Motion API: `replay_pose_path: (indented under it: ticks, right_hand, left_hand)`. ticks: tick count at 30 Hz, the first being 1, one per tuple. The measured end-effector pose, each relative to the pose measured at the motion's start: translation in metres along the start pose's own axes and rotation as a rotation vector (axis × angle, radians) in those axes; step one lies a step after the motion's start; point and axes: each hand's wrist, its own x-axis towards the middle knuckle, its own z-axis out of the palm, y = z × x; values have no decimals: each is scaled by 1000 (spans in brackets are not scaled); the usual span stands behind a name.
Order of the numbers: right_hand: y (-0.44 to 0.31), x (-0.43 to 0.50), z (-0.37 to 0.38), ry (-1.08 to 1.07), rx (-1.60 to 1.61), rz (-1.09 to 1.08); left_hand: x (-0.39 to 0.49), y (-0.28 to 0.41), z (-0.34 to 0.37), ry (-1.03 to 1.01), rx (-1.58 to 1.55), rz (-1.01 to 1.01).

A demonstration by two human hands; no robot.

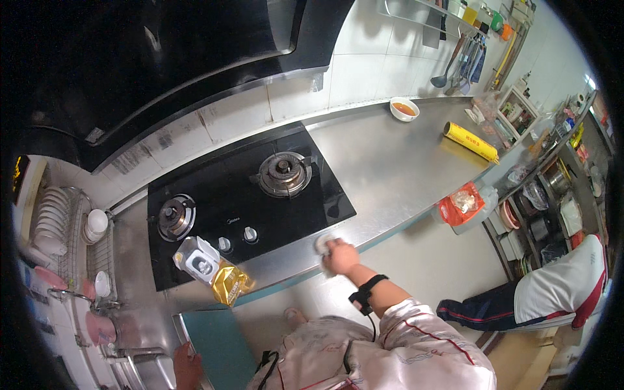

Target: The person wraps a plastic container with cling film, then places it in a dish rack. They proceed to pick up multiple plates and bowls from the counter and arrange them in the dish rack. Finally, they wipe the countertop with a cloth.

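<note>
My right hand (341, 258) presses a whitish wipe or cloth (322, 243) onto the front edge of the stainless steel countertop (380, 185), just in front of the black glass gas hob (219, 195). My left hand (187, 365) is low at the picture's bottom, by the edge of a teal cabinet door or panel (219, 341); its fingers are not clear. A gold and white pack of kitchen wipes (226, 287), its lid raised, lies across the hob's front left corner and the counter edge. The hob has two burners (285, 173) and two knobs (250, 234).
A white bowl of orange-red liquid (404, 109) and a yellow roll box (470, 142) stand on the counter's right. A red bag (463, 202) hangs at its front edge. Dish rack (73, 234) and sink (151, 370) are left; a clothes-draped chair (555, 292) is right.
</note>
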Motion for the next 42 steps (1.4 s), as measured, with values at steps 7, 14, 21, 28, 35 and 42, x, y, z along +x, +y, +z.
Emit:
replay_pose_path:
  ticks: [7, 14, 21, 28, 35, 42]
  right_hand:
    - [104, 27, -46, 314, 311, 579]
    - [111, 174, -86, 463, 431, 136]
    - [61, 384, -90, 215, 200, -344]
    - [31, 467, -51, 127, -73, -400]
    - [103, 472, -67, 124, -135, -303]
    - [209, 444, -99, 180, -167, 88]
  left_hand:
    - [46, 47, -11, -140, 205, -29]
    - [51, 55, 12, -93, 360, -201]
    - [-19, 123, 115, -131, 334, -384]
    - [-86, 200, 164, -170, 93, -525]
    - [-58, 233, 169, -114, 183, -423]
    - [-3, 259, 154, -192, 102, -375]
